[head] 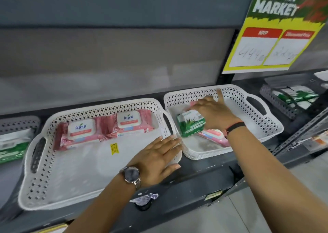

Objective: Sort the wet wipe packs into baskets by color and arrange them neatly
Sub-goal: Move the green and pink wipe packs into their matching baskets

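Observation:
Two pink wipe packs (pixel 80 133) (pixel 131 122) lie side by side at the back of the left white basket (pixel 35 188). My left hand (pixel 158 160) rests flat and open on that basket's right front corner. The right white basket (pixel 271 126) holds a green wipe pack (pixel 190 124) lying over a pink pack (pixel 214 135). My right hand (pixel 214 110) lies on top of the green pack's far end, fingers spread, index finger pointing at the back wall. Another pink edge shows behind the hand.
A grey basket (pixel 276 99) with green packs stands at the far right, and another with green packs (pixel 12 147) at the far left. A yellow price sign (pixel 271 37) hangs above the right basket. The dark shelf edge (pixel 195 184) runs in front.

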The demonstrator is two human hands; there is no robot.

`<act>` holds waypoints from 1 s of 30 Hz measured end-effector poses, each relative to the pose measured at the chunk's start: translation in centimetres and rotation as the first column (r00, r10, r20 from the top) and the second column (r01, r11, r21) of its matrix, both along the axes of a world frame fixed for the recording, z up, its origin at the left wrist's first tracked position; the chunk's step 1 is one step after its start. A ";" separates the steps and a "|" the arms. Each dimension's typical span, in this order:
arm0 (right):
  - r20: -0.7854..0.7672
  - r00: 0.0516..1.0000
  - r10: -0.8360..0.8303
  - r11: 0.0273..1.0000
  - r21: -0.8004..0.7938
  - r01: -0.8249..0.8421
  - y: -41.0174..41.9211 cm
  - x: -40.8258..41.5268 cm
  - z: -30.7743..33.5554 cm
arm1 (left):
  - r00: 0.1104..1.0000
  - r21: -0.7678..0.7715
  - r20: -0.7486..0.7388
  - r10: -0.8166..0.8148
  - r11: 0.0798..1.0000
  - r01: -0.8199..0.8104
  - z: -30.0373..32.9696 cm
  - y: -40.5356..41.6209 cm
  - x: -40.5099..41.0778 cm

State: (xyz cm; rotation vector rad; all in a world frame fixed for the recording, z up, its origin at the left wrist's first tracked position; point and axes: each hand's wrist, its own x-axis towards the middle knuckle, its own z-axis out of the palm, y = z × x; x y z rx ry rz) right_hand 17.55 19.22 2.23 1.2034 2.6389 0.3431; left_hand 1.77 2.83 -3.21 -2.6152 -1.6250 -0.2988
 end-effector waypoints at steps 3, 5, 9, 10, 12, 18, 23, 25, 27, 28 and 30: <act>-0.057 0.992 -0.116 0.985 0.124 0.122 -1.5 -0.4 2.4 | 0.998 0.065 -0.023 0.061 0.996 -0.060 1.0 -1.8 -1.3; -0.116 0.985 -0.128 0.967 0.208 0.150 -2.9 -1.1 4.3 | 0.991 0.078 -0.030 0.134 0.988 -0.131 1.6 -3.4 -3.2; -0.404 0.910 0.089 0.961 0.275 0.028 -7.2 -7.0 6.2 | 0.950 0.043 0.014 0.313 0.949 -0.314 2.5 -8.7 -10.1; -0.475 0.870 0.132 0.963 0.271 0.002 -8.4 -8.9 6.1 | 0.933 0.036 0.022 0.358 0.933 -0.359 2.7 -10.3 -11.8; -0.612 0.766 0.197 0.972 0.226 -0.070 -11.6 -14.5 5.4 | 0.875 0.037 0.036 0.483 0.874 -0.484 3.0 -14.5 -16.2; -0.801 0.538 0.263 0.948 0.112 -0.297 -21.8 -29.8 1.6 | 0.667 -0.020 0.101 0.738 0.672 -0.740 2.4 -25.4 -26.8; -0.667 0.702 0.248 0.964 0.097 -0.248 -26.3 -36.6 -3.0 | 0.610 -0.066 0.028 0.792 0.611 -0.789 1.0 -28.8 -29.6; -0.567 0.799 0.201 0.978 0.065 -0.200 -26.6 -37.7 -4.7 | 0.599 -0.066 -0.006 0.800 0.598 -0.799 0.7 -29.0 -29.8; -0.506 0.848 0.157 0.983 -0.002 -0.183 -26.8 -38.3 -6.1 | 0.598 -0.067 0.000 0.801 0.597 -0.799 0.5 -28.9 -29.9; -0.482 0.864 0.145 0.983 -0.026 -0.180 -26.9 -38.4 -6.6 | 0.602 -0.066 0.000 0.798 0.601 -0.797 0.4 -28.8 -30.0; -0.445 0.883 0.147 0.981 -0.047 -0.187 -26.9 -38.5 -6.8 | 0.614 -0.045 -0.006 0.789 0.613 -0.789 0.3 -28.9 -30.3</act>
